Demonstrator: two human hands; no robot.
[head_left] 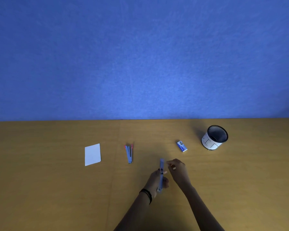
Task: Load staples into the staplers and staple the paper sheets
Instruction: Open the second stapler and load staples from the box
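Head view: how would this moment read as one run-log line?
left hand: grips stapler | right hand: fingertips at its far end, contents unclear | on table: second stapler, paper, staple box, cup

In a row across the tabletop (40, 189), parallel to its far edge, lie left to right paper sheets (92, 154), a stapler (129, 154), what seems a staple box (182, 146) and a cup (214, 137), while a second stapler (161, 175), in the left hand (155, 180), sits before them, between stapler and box.
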